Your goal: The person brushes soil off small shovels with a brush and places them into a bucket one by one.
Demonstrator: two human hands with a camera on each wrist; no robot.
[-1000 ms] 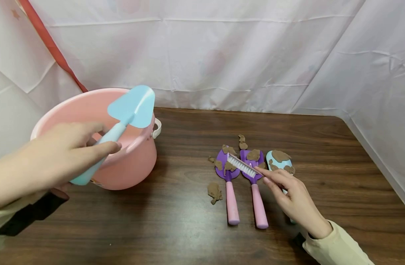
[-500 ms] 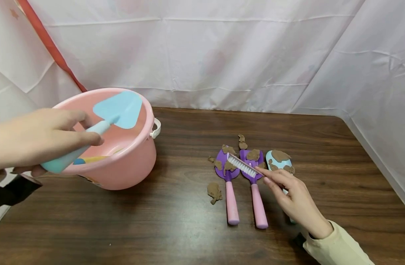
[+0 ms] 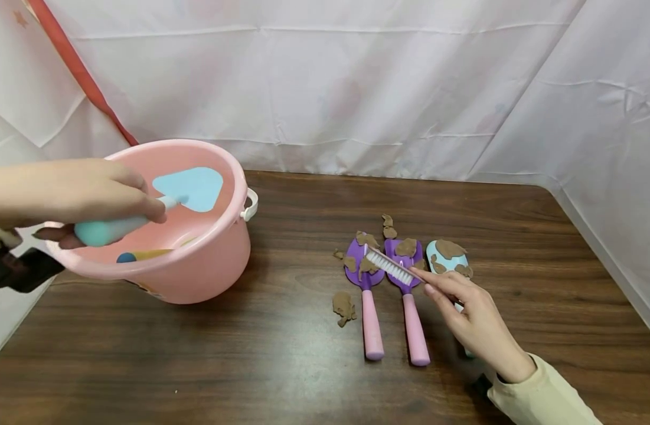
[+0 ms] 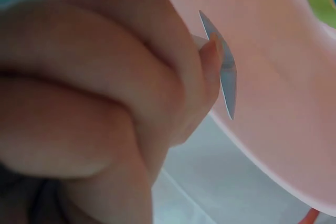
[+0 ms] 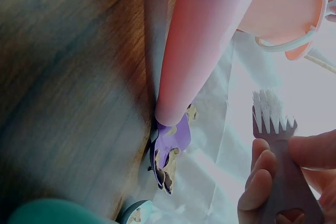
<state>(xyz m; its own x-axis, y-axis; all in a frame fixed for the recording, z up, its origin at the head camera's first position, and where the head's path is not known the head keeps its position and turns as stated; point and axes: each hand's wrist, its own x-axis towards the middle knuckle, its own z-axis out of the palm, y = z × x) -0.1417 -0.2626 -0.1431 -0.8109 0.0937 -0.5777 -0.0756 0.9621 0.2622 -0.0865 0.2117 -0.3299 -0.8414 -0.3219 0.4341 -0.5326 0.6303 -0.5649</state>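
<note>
In the head view my left hand (image 3: pixel 88 192) grips the handle of a light-blue trowel (image 3: pixel 194 184), its blade level with the inside of a pink bucket (image 3: pixel 213 268). The left wrist view shows the fingers curled round that handle, the blade (image 4: pixel 229 72) nearly edge-on. My right hand (image 3: pixel 473 316) pinches a white-bristled brush (image 3: pixel 391 267) above two purple shovels with pink handles, a round-bladed shovel (image 3: pixel 372 327) and a square-bladed shovel (image 3: pixel 416 330). Brown clay-like patches lie on both blades. Partly behind the right hand is another light-blue tool (image 3: pixel 434 250) with brown patches.
Loose brown pieces (image 3: pixel 343 307) lie left of the shovels, with more small pieces (image 3: pixel 389 229) behind them. A yellow thing with a blue end (image 3: pixel 149 255) is inside the bucket. White curtains (image 3: pixel 356 88) stand behind the wooden table (image 3: pixel 239 366).
My left hand has moved left and the trowel blade has dropped from above the bucket's rim to inside its opening. The right hand and brush stay in place.
</note>
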